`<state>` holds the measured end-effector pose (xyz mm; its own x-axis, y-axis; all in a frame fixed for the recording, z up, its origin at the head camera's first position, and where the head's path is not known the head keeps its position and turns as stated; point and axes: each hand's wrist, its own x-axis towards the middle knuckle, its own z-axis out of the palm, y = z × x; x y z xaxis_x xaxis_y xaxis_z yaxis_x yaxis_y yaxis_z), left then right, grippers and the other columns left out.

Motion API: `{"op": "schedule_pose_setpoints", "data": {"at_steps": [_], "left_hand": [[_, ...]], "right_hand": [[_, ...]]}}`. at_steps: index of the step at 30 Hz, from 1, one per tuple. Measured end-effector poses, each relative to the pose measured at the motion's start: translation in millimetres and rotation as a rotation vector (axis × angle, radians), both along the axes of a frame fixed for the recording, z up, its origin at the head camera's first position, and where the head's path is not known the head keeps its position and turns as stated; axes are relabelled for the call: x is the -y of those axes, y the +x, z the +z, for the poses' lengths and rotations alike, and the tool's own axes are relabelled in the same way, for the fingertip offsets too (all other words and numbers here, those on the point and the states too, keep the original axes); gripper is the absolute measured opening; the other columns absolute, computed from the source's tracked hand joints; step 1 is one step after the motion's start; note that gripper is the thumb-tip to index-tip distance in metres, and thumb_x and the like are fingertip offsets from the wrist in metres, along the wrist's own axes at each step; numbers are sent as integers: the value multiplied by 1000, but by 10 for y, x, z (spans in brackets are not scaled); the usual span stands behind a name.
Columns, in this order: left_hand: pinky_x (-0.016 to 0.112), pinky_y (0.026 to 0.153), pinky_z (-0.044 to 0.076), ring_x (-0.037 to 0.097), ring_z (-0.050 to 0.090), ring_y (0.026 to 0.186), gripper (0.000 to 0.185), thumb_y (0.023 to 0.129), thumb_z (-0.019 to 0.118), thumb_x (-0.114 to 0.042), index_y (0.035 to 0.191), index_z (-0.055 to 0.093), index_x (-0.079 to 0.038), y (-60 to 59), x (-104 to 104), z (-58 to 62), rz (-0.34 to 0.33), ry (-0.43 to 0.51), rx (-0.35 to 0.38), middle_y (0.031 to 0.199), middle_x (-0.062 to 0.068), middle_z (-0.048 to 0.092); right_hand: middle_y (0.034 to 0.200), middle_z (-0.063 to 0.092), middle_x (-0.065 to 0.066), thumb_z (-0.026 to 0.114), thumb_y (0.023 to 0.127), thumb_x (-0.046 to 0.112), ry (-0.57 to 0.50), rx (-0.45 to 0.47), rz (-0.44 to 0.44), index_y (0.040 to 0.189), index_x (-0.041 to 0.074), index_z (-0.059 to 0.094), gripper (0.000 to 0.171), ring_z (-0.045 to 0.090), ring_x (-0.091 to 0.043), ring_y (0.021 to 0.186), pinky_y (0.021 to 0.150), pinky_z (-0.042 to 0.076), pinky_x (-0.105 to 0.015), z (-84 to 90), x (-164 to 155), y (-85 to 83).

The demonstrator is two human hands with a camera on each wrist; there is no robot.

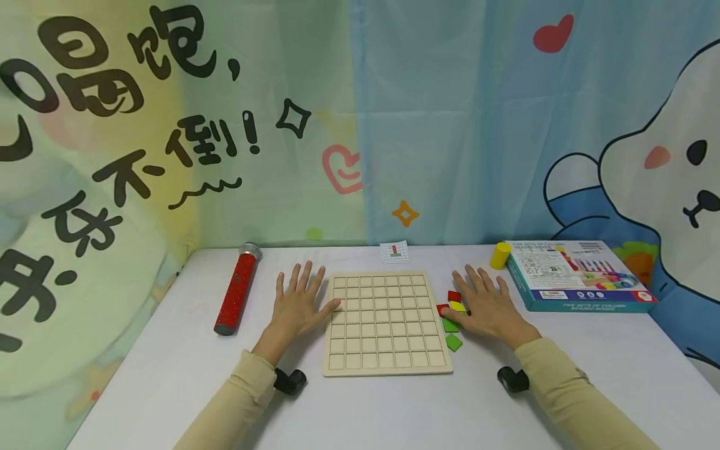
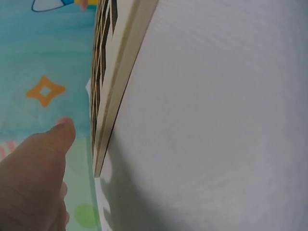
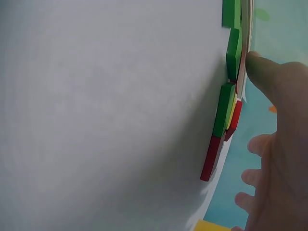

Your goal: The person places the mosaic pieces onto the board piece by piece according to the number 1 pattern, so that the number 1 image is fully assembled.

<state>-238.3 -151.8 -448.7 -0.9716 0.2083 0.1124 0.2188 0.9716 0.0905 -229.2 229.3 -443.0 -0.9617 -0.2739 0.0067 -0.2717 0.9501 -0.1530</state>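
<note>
On the white table [image 1: 169,375], the wooden grid board [image 1: 385,322] lies flat between the two hands, all its square cells bare. Only the head view shows its whole face; the left wrist view catches just its pale edge [image 2: 120,82] seen side-on, with a strip of dark cells above it. Just right of the board lies a small cluster of coloured tiles [image 1: 452,317]: red, yellow and green. The right wrist view shows what the head view does not, namely that these tiles [image 3: 226,103] partly overlap, greens, a yellow sliver and reds seen edge-on.

The left hand [image 1: 296,304] lies flat on the table with fingers straight and spread, holding nothing; its thumb tip reaches the board's left edge. The right hand [image 1: 487,304] is likewise flat and spread, gripping nothing, with its thumb side resting against or over the tiles. How many tiles lie beneath it cannot be told. In the right wrist view the thumb [image 3: 274,79] sits just beside the green tiles, and the fingers are blurred and cut off by the frame.

Farther out stand a red tube [image 1: 236,290] with a silver cap to the left, a small card [image 1: 394,251] behind the board, a yellow cylinder [image 1: 499,255], and a printed box [image 1: 579,275] to the right. The card's print is too small to read.
</note>
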Motion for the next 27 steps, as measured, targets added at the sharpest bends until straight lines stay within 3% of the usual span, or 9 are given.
{"op": "schedule_pose_setpoints", "data": {"at_steps": [7, 11, 18, 22, 27], "left_hand": [[60, 114, 4, 35, 11, 147, 82, 87, 40, -68, 151, 22, -20, 9, -11, 1, -1, 6, -8, 159, 11, 16], [61, 114, 6, 36, 13, 146, 76, 90, 39, -64, 150, 26, -19, 13, -21, -1, -4, 44, 13, 158, 12, 18], [65, 110, 16, 41, 26, 141, 63, 94, 48, -49, 142, 39, -10, -4, -37, -99, -24, 253, 67, 150, 19, 33], [65, 109, 18, 37, 32, 138, 52, 94, 53, -37, 138, 46, -10, -40, -64, -171, -54, 386, 28, 144, 18, 41], [65, 108, 18, 34, 37, 135, 37, 91, 54, -19, 127, 57, -12, -73, -130, -232, -93, 475, -36, 137, 13, 51]], "right_hand": [[153, 20, -26, 48, 87, 61, -4, -21, 2, 147, 6, 28, 84, 17, -48, 139, 108, 7, -69, 11, 16, 11], [148, 29, -27, 43, 94, 52, -94, 14, -19, 147, 6, 29, 71, 26, -47, 134, 107, 14, -68, 0, -7, -11], [125, 49, -23, 51, 95, 36, -295, 71, -108, 132, 5, 44, 49, 45, -37, 109, 96, 36, -60, 5, -59, -28], [115, 54, -18, 56, 93, 31, -362, 112, -121, 124, 6, 48, 40, 49, -31, 101, 90, 44, -52, -6, -65, -14], [105, 56, -14, 58, 91, 27, -387, 142, -125, 117, 5, 53, 34, 50, -26, 93, 82, 46, -42, -31, -61, 21]]}}
